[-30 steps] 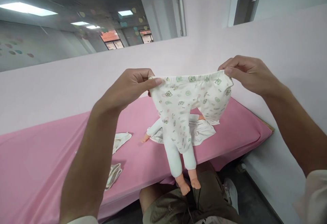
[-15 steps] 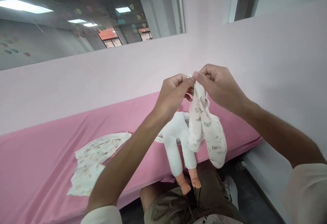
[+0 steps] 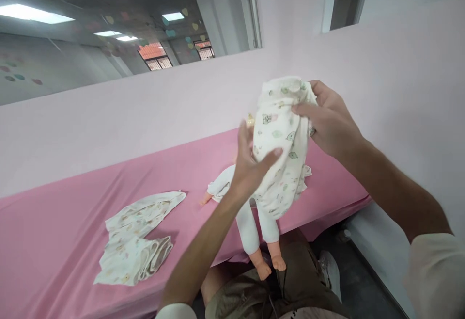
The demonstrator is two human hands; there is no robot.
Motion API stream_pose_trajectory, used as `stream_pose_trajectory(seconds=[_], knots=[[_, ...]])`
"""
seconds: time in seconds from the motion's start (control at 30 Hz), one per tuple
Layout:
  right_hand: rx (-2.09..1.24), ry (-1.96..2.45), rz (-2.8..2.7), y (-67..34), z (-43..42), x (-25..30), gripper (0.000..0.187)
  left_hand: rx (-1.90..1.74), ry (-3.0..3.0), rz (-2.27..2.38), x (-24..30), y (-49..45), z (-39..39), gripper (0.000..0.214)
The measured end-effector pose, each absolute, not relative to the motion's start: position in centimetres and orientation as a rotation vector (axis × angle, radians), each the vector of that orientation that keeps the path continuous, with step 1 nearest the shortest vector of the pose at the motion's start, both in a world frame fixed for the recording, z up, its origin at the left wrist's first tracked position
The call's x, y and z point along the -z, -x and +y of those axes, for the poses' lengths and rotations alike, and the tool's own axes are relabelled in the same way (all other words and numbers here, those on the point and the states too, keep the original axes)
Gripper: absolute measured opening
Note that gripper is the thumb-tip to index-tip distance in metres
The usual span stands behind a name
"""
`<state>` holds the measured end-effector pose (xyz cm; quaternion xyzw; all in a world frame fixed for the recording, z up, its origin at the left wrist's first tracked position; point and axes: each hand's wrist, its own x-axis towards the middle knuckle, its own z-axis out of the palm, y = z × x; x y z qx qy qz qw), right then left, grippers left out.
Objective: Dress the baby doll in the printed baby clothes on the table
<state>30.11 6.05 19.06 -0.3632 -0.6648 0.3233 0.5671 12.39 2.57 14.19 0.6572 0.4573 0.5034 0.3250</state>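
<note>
A pair of white baby pants [image 3: 278, 135] with small green prints hangs in the air, its waistband upward. My right hand [image 3: 329, 120] is closed on the upper right edge of the pants, thumb in front and fingers behind. My left hand [image 3: 250, 164] is open at the left side of the pants, thumb spread across the front of the cloth. Below and behind the cloth lies a baby doll [image 3: 249, 229] in white, its legs over the near edge of the pink bed cover. The pants and my left hand hide most of its upper body.
The pink cover [image 3: 72, 212] spans the long surface against the wall. Left of the doll lies a printed white baby garment [image 3: 127, 236], partly bunched. A mirror or window [image 3: 145, 18] is set in the wall above. My legs [image 3: 240, 290] are close under the near edge.
The pants have turned and spread, with the waistband now up. My left hand has let go and moved down along their left side. My right hand keeps hold, slightly farther right.
</note>
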Motion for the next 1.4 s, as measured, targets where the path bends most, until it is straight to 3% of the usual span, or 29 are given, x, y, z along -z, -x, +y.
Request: stream_pose_trajectory(seconds=[0.13,0.23,0.33,0.5,0.67,0.77,0.87,0.93,1.07,1.2,1.33,1.4], knots=[[-0.756,0.876,-1.363,-31.7,8.1,-18.1,0.035,-0.881,-1.510,0.892,-7.7,-13.0,1.6,0.062],[-0.734,1.013,-1.258,-33.6,8.8,-14.6,0.044,-0.844,-1.354,0.875,-5.4,-14.0,0.2,0.049],[-0.771,1.163,-1.227,-35.5,7.9,-9.2,0.050,-0.848,-1.405,0.930,-5.9,-14.4,-0.8,0.035],[-0.772,1.385,-1.455,-36.7,4.2,-2.0,0.044,-0.925,-1.710,0.816,-8.0,-13.6,-0.6,0.031],[-0.986,0.982,-1.871,-36.3,-0.3,-0.4,0.046,-0.932,-1.568,0.817,-7.6,-13.3,0.0,0.026],[-1.153,0.830,-1.816,-35.7,-2.6,0.1,0.063,-0.944,-1.302,0.879,-6.9,-13.1,-0.1,0.033],[-1.306,0.759,-1.582,-34.3,-4.3,1.1,0.108,-0.899,-1.176,0.938,-6.5,-13.2,-0.8,0.041],[-1.356,0.849,-1.447,-32.8,-4.8,1.5,0.116,-0.817,-1.240,0.977,-6.5,-13.7,-1.5,0.046],[-1.354,1.108,-1.124,-30.2,-4.5,1.3,0.066,-0.781,-1.737,1.027,-6.4,-14.9,-2.2,0.044],[-1.511,1.197,-0.734,-31.4,-1.6,1.1,0.028,-0.818,-2.064,1.272,-5.3,-13.8,-1.4,0.044],[-1.418,1.266,-0.636,-36.4,5.8,1.4,0.012,-0.767,-2.037,1.375,-3.6,-10.9,-0.7,0.044],[-1.128,1.424,-0.718,-39.1,10.4,1.4,0.007,-0.715,-2.017,1.392,-2.9,-9.8,-0.7,0.044]])
